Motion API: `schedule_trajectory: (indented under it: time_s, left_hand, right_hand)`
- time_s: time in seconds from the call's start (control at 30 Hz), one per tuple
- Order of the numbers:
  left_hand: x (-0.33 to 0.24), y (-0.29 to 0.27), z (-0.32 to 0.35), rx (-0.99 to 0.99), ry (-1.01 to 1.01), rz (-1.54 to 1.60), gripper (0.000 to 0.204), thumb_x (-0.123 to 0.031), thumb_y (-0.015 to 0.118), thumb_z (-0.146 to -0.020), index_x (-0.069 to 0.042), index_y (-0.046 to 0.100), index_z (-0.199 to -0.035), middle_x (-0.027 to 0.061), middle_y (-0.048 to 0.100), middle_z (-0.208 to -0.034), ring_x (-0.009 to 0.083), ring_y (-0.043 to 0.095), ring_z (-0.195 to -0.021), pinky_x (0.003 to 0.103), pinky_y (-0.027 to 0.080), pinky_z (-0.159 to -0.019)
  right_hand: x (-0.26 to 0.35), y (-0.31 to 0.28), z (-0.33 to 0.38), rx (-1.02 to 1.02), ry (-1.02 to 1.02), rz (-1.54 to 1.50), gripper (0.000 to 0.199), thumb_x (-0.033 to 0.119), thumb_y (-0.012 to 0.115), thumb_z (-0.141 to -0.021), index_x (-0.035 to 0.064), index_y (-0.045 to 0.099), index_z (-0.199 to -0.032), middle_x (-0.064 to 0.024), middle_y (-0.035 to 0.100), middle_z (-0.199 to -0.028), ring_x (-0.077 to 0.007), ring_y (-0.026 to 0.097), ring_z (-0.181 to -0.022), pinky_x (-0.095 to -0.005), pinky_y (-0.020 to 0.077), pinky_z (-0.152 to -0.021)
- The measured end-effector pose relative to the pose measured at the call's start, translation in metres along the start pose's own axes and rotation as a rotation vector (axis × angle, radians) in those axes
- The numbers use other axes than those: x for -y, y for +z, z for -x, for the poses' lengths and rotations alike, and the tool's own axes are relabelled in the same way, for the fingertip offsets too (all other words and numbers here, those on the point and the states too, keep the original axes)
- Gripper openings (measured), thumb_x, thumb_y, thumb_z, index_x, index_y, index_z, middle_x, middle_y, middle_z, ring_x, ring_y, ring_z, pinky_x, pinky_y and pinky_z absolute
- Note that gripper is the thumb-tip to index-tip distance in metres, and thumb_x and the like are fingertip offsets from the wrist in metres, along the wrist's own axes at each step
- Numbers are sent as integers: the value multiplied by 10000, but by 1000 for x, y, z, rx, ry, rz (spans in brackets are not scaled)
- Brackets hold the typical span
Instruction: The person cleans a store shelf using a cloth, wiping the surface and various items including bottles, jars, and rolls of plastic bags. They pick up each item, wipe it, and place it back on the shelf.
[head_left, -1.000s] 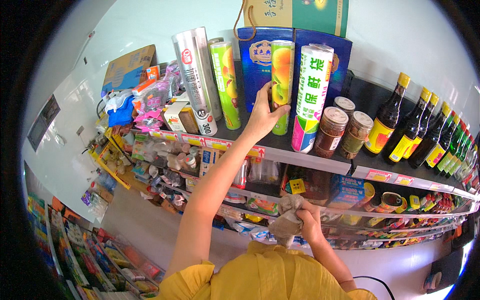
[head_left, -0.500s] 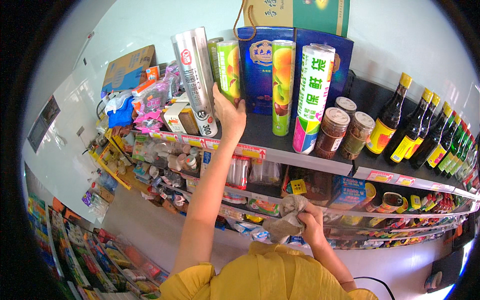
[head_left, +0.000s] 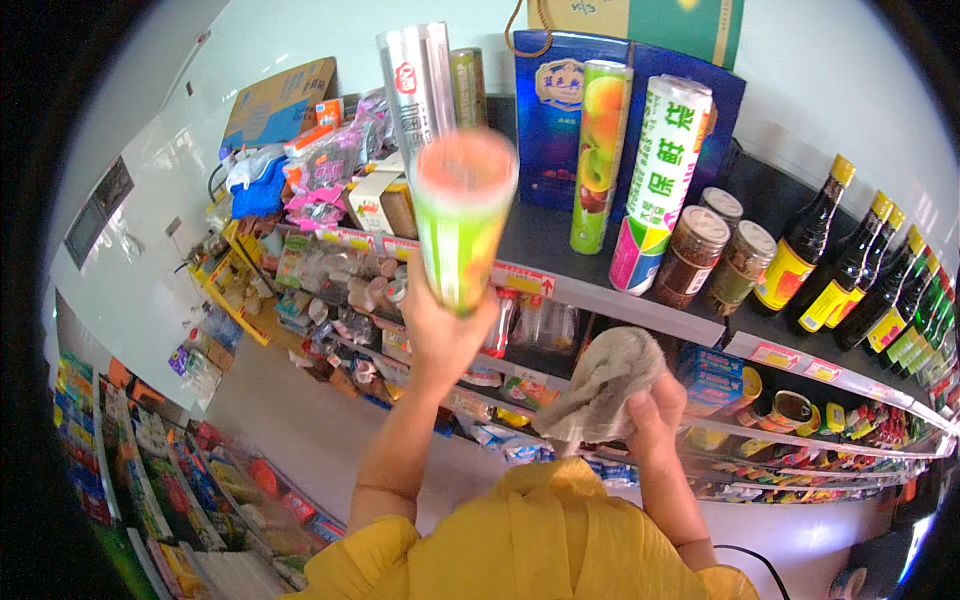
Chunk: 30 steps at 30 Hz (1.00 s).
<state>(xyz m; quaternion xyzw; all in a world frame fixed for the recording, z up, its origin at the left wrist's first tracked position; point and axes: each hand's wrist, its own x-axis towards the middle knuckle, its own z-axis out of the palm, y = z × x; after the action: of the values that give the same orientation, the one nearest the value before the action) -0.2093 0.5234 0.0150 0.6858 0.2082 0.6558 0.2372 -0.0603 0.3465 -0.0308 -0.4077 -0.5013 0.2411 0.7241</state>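
In my left hand is a green roll-shaped tube with fruit pictures and a reddish round end, held up in front of the top shelf and blurred by motion. My fingers wrap around its lower part. My right hand grips a crumpled grey cloth, lower and to the right of the tube. Behind the tube stands a silver roll, partly hidden by it. A second fruit-printed tube stays upright on the shelf, beside a white, green and pink roll.
Lidded jars and tall dark bottles line the right of the black top shelf. A blue box backs it. Plastic packets and a cardboard box sit left. Packed lower shelves run below.
My left hand has taken the green tube off the shelf and brought it toward me. The cloth in my right hand has risen and spread out. The view has shifted slightly.
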Motion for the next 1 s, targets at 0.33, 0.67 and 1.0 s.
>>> schedule_trajectory:
  time_s: [0.33,0.67,1.0]
  left_hand:
    - [32,-32,114,167,-185,-80,430,-9,719,-578,-29,518,-958,111,566,-854,254,567,-788,324,446,-687]
    - [60,-33,127,258,53,-298,426,-65,697,-521,-51,542,-918,108,563,-831,318,544,-755,398,436,-657]
    - [52,-31,153,428,-297,31,496,-91,725,-562,-30,517,-1009,116,590,-834,248,586,-779,330,456,-687]
  right_hand:
    - [-14,16,-13,131,-26,-14,547,377,548,-809,-51,498,-1146,-168,460,-1232,-244,432,-1146,-354,316,-960]
    - [-23,50,-32,347,4,285,234,220,468,-897,-3,444,-965,-136,387,-821,-256,409,-764,-326,374,-730]
    - [-43,29,-45,131,415,-301,411,328,478,-896,-10,509,-1129,-36,580,-967,-93,513,-842,-248,426,-768]
